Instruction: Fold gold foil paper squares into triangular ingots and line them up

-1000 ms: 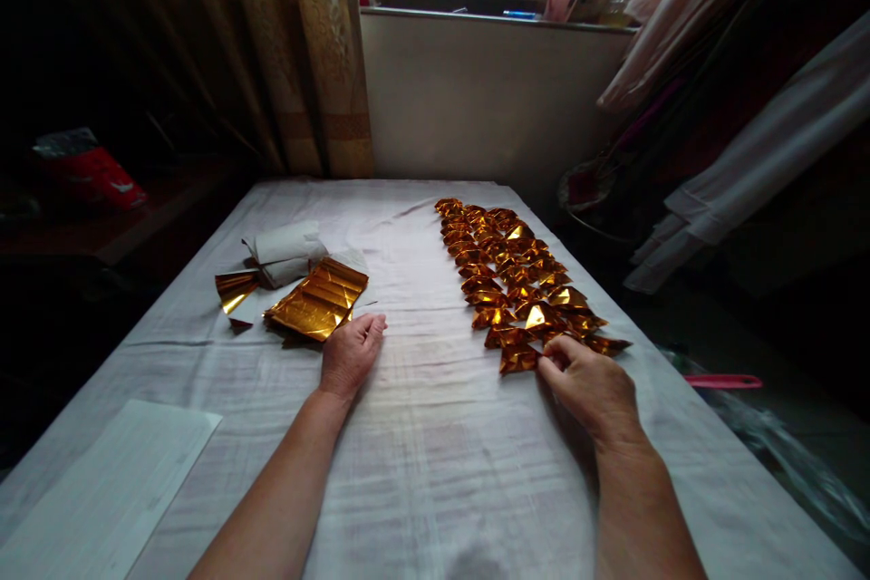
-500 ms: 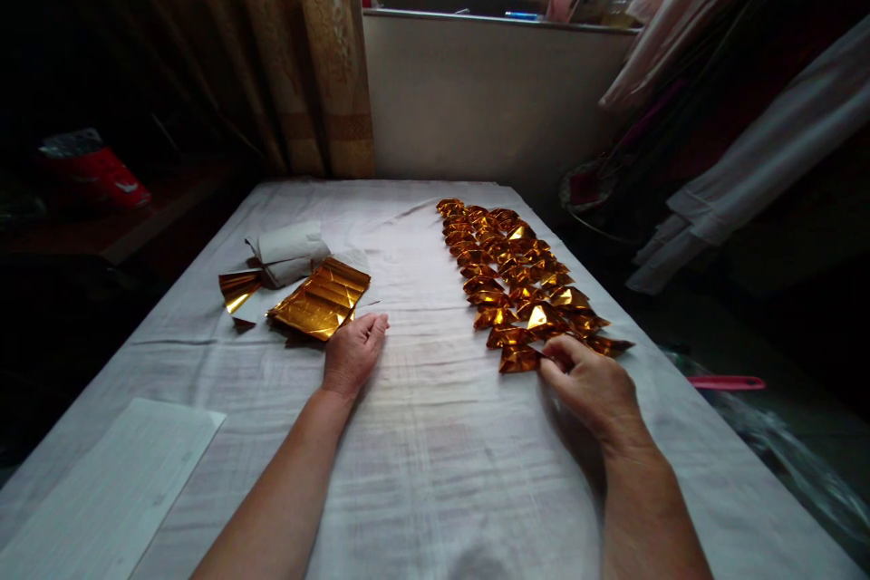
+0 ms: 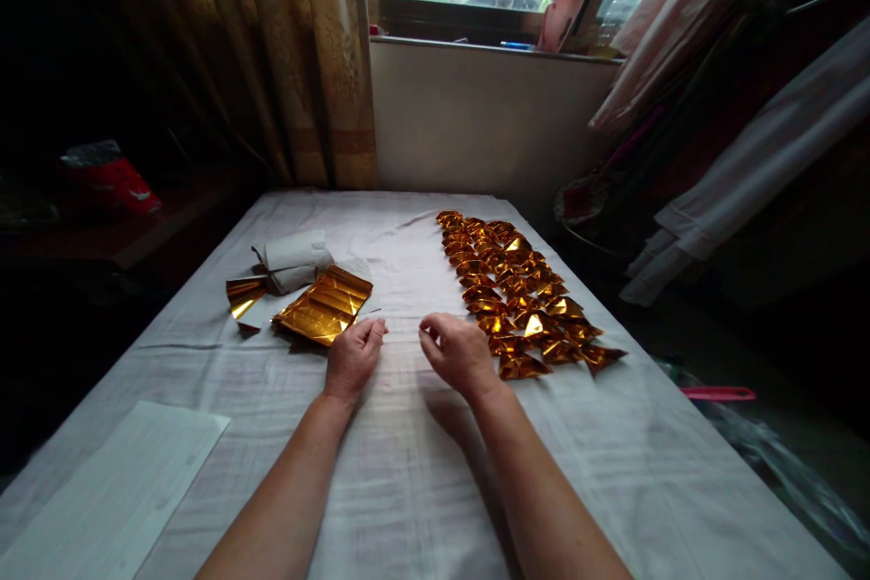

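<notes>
My left hand (image 3: 353, 361) rests on the cloth with its fingers closed, at the near right corner of a stack of gold foil sheets (image 3: 324, 301). Whatever its fingertips may hold is hidden. A thin dark sliver (image 3: 372, 310) shows just beyond them; I cannot tell whether it touches the hand. Opposite, my right hand (image 3: 459, 352) hovers over the middle of the cloth, fingers loosely curled, thumb a little apart and nothing seen between them. Right behind it, folded gold foil pieces (image 3: 517, 299) lie in several rows; the nearest piece (image 3: 523, 366) sits at the front.
A white-cloth-covered table (image 3: 408, 489) carries a crumpled paper wrapper (image 3: 294, 256), a loose curled gold sheet (image 3: 245, 294) and a pale flat sheet (image 3: 129, 485) at near left. Curtain (image 3: 313, 91) and wall stand behind; clothes (image 3: 720, 181) hang right. A pink handle (image 3: 719, 393) lies beyond the right edge.
My right hand has moved left, away from the front of the foil rows, towards my left hand. A folded foil piece now lies where it was. My left hand has stayed nearly still.
</notes>
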The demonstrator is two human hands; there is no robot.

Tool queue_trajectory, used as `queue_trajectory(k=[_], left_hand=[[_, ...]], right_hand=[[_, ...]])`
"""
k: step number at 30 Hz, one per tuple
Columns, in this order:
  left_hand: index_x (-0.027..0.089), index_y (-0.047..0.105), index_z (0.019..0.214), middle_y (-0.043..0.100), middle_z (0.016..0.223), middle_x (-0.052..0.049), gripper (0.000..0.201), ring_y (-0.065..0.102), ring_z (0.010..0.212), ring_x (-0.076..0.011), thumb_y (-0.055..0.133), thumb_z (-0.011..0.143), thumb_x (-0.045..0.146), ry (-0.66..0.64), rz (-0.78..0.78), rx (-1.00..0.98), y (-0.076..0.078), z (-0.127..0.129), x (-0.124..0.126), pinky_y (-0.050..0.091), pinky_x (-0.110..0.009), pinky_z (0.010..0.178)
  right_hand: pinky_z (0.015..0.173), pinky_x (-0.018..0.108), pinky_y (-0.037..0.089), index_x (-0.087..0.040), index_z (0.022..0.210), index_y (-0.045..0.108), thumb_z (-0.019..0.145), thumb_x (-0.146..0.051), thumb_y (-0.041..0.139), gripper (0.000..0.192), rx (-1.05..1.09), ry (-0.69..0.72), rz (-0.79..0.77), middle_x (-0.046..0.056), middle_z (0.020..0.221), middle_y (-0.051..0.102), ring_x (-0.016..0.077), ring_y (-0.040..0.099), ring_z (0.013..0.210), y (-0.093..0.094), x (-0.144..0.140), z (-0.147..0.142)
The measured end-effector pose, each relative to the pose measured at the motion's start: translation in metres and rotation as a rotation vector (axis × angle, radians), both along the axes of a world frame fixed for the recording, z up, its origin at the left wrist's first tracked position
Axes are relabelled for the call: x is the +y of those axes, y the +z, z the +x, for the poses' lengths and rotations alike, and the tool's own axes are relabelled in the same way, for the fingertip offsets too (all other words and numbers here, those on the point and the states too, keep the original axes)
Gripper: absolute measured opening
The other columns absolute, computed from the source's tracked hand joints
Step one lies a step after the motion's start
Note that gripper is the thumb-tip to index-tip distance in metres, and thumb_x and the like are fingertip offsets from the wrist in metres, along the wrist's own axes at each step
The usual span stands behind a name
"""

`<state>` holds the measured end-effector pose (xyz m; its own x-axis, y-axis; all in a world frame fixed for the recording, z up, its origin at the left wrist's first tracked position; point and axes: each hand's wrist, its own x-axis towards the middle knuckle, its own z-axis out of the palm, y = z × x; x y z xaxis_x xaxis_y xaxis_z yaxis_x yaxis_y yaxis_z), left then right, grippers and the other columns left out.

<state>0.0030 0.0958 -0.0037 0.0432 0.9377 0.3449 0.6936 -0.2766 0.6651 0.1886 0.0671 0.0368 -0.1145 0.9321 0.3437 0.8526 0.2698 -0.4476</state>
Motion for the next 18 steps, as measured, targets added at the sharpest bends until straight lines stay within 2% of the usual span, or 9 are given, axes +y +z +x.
queue_trajectory(k=[3,6,8,10,13,15,18], left_hand=[[0.019,0.068,0.074,0.07,0.07,-0.003,0.043,0.065,0.067,-0.0158,0.038,0.096,0.042,0.024,0.073,0.017,0.005,-0.003,0.0,0.047,-0.024,0.066],[0.019,0.068,0.076,0.071,0.076,-0.006,0.041,0.065,0.075,-0.0196,0.041,0.096,0.043,0.072,0.136,0.061,0.013,-0.01,0.002,0.049,-0.029,0.075],[0.018,0.071,0.089,0.073,0.091,-0.01,0.033,0.065,0.09,-0.0245,0.047,0.093,0.042,0.132,0.183,0.164,0.017,-0.019,0.005,0.049,-0.035,0.086],[0.018,0.069,0.11,0.069,0.117,-0.013,0.033,0.06,0.112,-0.0304,0.055,0.089,0.039,0.218,0.199,0.324,0.018,-0.032,0.009,0.043,-0.044,0.1],[0.015,0.065,0.121,0.059,0.136,-0.018,0.043,0.049,0.128,-0.0362,0.059,0.087,0.04,0.385,0.11,0.467,0.016,-0.053,0.016,0.034,-0.054,0.108],[0.014,0.064,0.124,0.055,0.141,-0.018,0.044,0.047,0.13,-0.036,0.054,0.09,0.04,0.479,0.051,0.474,0.013,-0.065,0.02,0.036,-0.053,0.108],[0.014,0.062,0.126,0.055,0.14,-0.018,0.045,0.053,0.126,-0.0336,0.049,0.092,0.04,0.539,-0.016,0.425,0.008,-0.078,0.022,0.042,-0.049,0.104]], right_hand=[[0.07,0.023,0.043,-0.023,0.088,0.07,0.086,-0.021,0.056,0.015,0.069,0.008,-0.107,0.002,0.087,0.074,0.0153,0.065,0.078,-0.015,0.019,-0.029],[0.075,0.023,0.045,-0.025,0.089,0.072,0.087,-0.021,0.055,0.017,0.159,0.017,-0.136,0.001,0.092,0.075,0.0151,0.066,0.082,-0.026,0.035,-0.043],[0.077,0.023,0.047,-0.025,0.09,0.072,0.086,-0.021,0.056,0.017,0.191,-0.004,-0.146,0.001,0.094,0.075,0.0152,0.067,0.083,-0.031,0.042,-0.048],[0.078,0.024,0.048,-0.025,0.092,0.073,0.086,-0.02,0.056,0.018,0.198,-0.034,-0.152,0.001,0.096,0.075,0.016,0.067,0.084,-0.037,0.046,-0.05],[0.082,0.026,0.049,-0.024,0.102,0.072,0.087,-0.019,0.053,0.024,0.2,-0.075,-0.15,0.003,0.102,0.074,0.0172,0.068,0.09,-0.042,0.05,-0.053],[0.088,0.027,0.048,-0.023,0.113,0.069,0.088,-0.02,0.052,0.03,0.187,-0.092,-0.149,0.004,0.111,0.073,0.0176,0.067,0.098,-0.039,0.056,-0.056],[0.096,0.031,0.045,-0.019,0.13,0.06,0.09,-0.026,0.054,0.041,0.097,-0.067,-0.17,0.009,0.126,0.067,0.0209,0.062,0.111,-0.027,0.075,-0.066]])
